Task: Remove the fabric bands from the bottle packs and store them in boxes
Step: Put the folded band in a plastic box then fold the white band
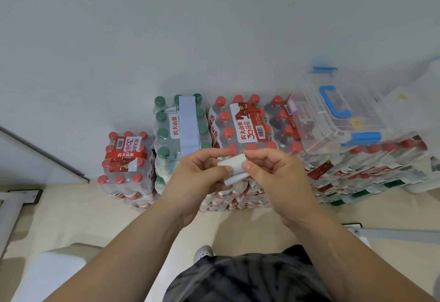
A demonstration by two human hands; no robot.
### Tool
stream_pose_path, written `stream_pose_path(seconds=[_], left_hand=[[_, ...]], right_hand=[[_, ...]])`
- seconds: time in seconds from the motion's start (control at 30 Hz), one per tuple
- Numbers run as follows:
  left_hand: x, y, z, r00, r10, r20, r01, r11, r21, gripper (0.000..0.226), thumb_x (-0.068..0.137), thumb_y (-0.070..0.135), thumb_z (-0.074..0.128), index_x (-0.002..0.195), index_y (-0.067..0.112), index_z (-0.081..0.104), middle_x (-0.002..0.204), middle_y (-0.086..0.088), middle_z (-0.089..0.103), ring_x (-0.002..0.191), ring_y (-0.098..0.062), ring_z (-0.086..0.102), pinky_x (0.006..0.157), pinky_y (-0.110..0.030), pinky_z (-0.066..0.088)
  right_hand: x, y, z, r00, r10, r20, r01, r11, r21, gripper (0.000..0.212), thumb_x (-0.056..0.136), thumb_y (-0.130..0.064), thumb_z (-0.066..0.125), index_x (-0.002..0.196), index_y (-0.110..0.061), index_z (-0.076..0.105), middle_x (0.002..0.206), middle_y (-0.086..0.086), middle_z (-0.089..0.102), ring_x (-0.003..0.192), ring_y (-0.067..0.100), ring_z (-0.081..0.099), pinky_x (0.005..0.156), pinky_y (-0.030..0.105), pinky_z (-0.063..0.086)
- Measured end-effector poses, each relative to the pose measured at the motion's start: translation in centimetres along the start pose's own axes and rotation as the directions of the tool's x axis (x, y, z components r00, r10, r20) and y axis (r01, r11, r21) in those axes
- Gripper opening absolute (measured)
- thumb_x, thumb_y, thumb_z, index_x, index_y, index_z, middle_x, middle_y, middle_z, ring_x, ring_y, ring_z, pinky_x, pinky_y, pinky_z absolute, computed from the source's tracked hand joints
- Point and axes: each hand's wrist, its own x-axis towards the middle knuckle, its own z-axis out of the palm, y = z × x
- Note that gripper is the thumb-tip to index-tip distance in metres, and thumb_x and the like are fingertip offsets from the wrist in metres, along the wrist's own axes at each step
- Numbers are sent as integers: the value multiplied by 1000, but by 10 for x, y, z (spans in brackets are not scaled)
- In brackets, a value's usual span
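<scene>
Mid-frame, my left hand (197, 173) and right hand (269, 173) both pinch a white fabric band (234, 167), each grip closed on it, rolling it up; next, I judge, it goes into the clear box (333, 120) at upper right; another band (189, 125) wraps the green-capped pack (166, 135).

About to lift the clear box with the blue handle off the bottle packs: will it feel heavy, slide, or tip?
Probably light: the clear box looks nearly empty through its see-through walls. It may slide, since smooth plastic sits on shrink-wrapped bottle packs. It already appears tilted on the uneven caps, so steady it. The blue handle lies flat on the lid.
</scene>
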Motion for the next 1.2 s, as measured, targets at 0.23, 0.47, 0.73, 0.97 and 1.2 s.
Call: stream_pose_path(seconds=[0.23, 0.47, 0.73, 0.97, 1.2], left_hand=[[2, 1, 2, 999, 27, -26, -27, 1000, -2, 21, 86, -2, 69, 92, 16, 79, 94, -13, 77, 81, -26, 73, 74, -37, 62], [3, 0, 6, 991, 99, -91, -102, 994, -31, 22, 82, -5, 73, 87, 16, 79, 94, -13, 76, 88, -33, 72, 79, -43, 61], [3, 2, -1, 997, 81, 11, -82, 993, 81, 14, 82, -5, 74, 82, 8, 70, 96, -14, 73, 84, -35, 73, 80, -51, 61], [8, 14, 1, 974, 133, 181, -151, 984, 91, 45, 87, -10, 66, 119, 22, 67, 89, -2, 66, 82, -32, 71, 82, -46, 61], [10, 3, 10, 969, 153, 197, -160, 987, 19, 35, 89, -4, 67, 113, 21, 70, 112, -20, 66, 91, -38, 72, 86, -49, 60]], right_hand=[[0, -5, 1, 1000, 4, 20, -4, 1000, 3, 25, 90, 0, 71, 106, -18, 76, 99, -3, 79, 95, 11, 75, 86, 28, 61], [-2, -10, 6, 1000, 24, -5, -24, 999, 36, 22, 90, -9, 73, 108, -21, 74, 90, 2, 80, 84, 18, 78, 81, 33, 63], [-2, -9, 7, 1000, 5, -31, -5, 1000, 2, 31, 88, -5, 75, 112, -24, 73, 88, 5, 78, 88, 17, 76, 87, 37, 62], [-5, -17, 12, 987, 28, -155, -13, 995, 99, 38, 84, -9, 79, 117, -24, 66, 91, 13, 76, 89, 21, 76, 79, 29, 61], [-12, -23, 15, 968, 62, -243, -19, 985, 173, 25, 74, -5, 85, 94, -10, 71, 81, 0, 79, 75, 10, 76, 65, 17, 57]])
